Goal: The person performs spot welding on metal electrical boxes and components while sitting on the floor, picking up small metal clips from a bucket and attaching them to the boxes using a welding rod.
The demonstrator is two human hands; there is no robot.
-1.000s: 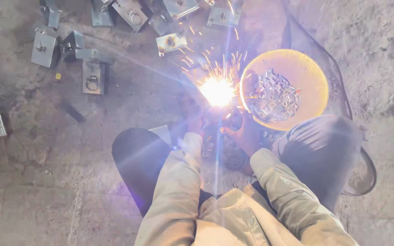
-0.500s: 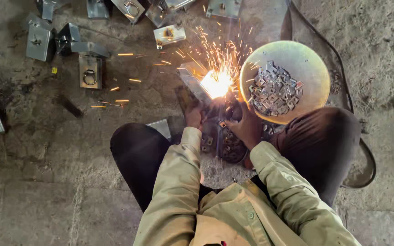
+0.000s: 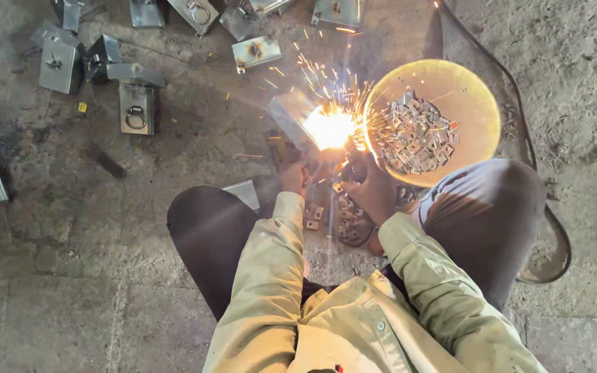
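sparks spread wider than half a second back, left hand point(image 3: 297, 176) clamped on metal plate point(image 3: 291, 119) on floor beside yellow bowl point(image 3: 475, 103), right hand point(image 3: 371, 186) fingers closed on torch, best kept steady at the seam.

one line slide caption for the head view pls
Crouched person's left hand and right hand meet at a sparking metal piece beside a round pan of small brackets.

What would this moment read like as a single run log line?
left hand: steadying metal plate | right hand: at welding flash | sparks: flying | yellow bowl: small metal pieces
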